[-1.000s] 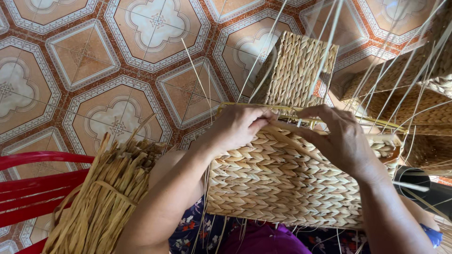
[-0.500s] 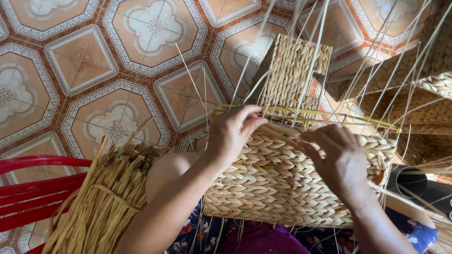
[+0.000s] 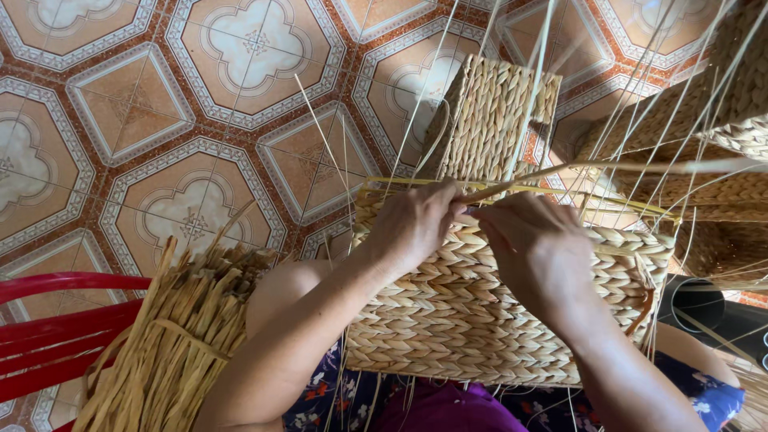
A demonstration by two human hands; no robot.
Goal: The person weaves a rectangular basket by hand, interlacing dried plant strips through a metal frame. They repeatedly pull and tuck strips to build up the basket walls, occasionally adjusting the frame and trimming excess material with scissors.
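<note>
A half-woven straw basket [image 3: 472,312] rests on my lap, its braided side facing up. My left hand [image 3: 416,220] grips the basket's top rim, fingers pinching a flat straw strand [image 3: 560,170] that runs off to the right. My right hand [image 3: 536,244] lies just beside it on the rim, fingers curled onto the same strand where the two hands meet. Thin upright stakes [image 3: 528,88] rise from the rim past both hands.
A bundle of dried straw [image 3: 172,344] stands at lower left beside a red plastic chair [image 3: 48,320]. A finished woven basket [image 3: 496,120] lies on the patterned floor tiles [image 3: 200,120] behind. More woven pieces [image 3: 720,104] sit at right, a black object [image 3: 696,304] below them.
Both hands have drawn closer together at the rim; the right hand moved left to meet the left. The basket shifted slightly in view.
</note>
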